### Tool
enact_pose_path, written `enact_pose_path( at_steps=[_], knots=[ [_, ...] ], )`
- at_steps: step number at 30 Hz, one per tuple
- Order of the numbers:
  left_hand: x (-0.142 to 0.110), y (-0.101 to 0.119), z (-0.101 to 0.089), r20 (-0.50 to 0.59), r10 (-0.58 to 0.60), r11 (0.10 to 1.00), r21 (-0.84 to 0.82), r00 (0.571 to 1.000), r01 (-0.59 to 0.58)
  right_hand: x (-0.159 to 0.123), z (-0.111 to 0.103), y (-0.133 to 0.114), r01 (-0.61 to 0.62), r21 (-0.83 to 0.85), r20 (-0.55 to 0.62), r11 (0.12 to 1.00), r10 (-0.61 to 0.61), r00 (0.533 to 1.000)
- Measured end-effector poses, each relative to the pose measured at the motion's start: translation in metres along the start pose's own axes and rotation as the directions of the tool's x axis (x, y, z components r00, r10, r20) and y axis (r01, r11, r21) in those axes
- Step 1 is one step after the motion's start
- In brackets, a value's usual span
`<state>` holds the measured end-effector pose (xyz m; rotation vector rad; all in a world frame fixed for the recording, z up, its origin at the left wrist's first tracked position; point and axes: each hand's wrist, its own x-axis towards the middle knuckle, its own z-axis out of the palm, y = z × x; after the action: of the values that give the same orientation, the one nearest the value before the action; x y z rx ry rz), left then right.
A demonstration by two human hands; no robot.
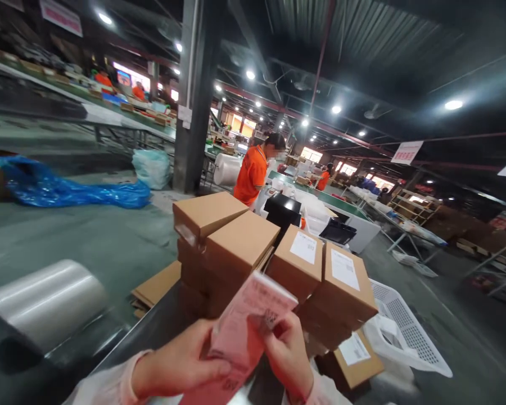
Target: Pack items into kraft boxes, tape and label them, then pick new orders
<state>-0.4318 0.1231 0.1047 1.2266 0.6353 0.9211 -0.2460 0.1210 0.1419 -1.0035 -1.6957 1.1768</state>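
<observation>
A stack of pink printed labels (244, 326) with small square codes is held up in front of me, tilted, over a dark tabletop. My left hand (181, 357) grips its left side, thumb lying across the front. At the right edge, my right hand (287, 349) pinches the paper between thumb and fingers near a printed code. Just beyond stand piled brown cardboard boxes (242, 236). Two of the top ones bear white labels (344, 269).
A roll of clear plastic film (46, 304) lies at left, near blue plastic sheeting (76, 185). A white plastic basket (409, 326) sits at right. Behind the boxes, a person in an orange shirt (252, 174) stands by a green-topped conveyor (320, 194). A dark pillar (198, 101) rises beyond.
</observation>
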Motion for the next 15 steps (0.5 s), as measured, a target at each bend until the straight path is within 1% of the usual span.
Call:
enact_pose_path(
  at_steps=[1,2,4,5,7,9,11,13,15],
  knots=[
    [0.002,0.0,-0.004,-0.073,0.002,1.0,-0.015,0.997,-0.003,0.001,0.009,0.008,-0.028,-0.02,-0.055,0.999,0.027,0.998],
    [0.005,0.001,-0.008,-0.157,0.018,1.0,-0.001,0.988,-0.018,0.003,0.015,0.014,-0.051,-0.046,-0.059,0.998,0.049,0.997],
    [0.01,0.001,-0.016,-0.29,0.035,0.999,0.034,0.956,-0.026,0.009,0.021,0.019,-0.088,-0.098,0.01,0.991,0.09,0.996],
    [0.012,0.001,-0.019,-0.321,0.021,0.999,0.043,0.947,-0.007,0.014,0.021,0.017,-0.096,-0.126,0.015,0.987,0.098,0.995],
    [0.016,0.0,-0.021,-0.323,-0.002,0.998,0.057,0.946,0.021,0.024,0.016,0.008,-0.099,-0.189,-0.051,0.977,0.091,0.995],
    [0.019,-0.004,-0.019,-0.307,-0.002,0.999,0.03,0.952,0.012,0.033,0.009,-0.002,-0.095,-0.264,-0.112,0.96,0.067,0.991],
    [0.02,-0.009,-0.016,-0.336,0.019,1.0,0.018,0.942,-0.014,0.039,0.006,-0.01,-0.081,-0.34,-0.114,0.937,0.045,0.993],
    [0.022,-0.012,-0.016,-0.416,0.064,0.997,0.069,0.907,-0.039,0.042,0.007,-0.015,-0.073,-0.379,-0.131,0.923,0.024,0.991],
    [0.023,-0.007,-0.019,-0.499,0.125,0.988,0.141,0.858,-0.062,0.047,0.009,-0.021,-0.074,-0.361,-0.144,0.93,0.022,0.989]
  ],
)
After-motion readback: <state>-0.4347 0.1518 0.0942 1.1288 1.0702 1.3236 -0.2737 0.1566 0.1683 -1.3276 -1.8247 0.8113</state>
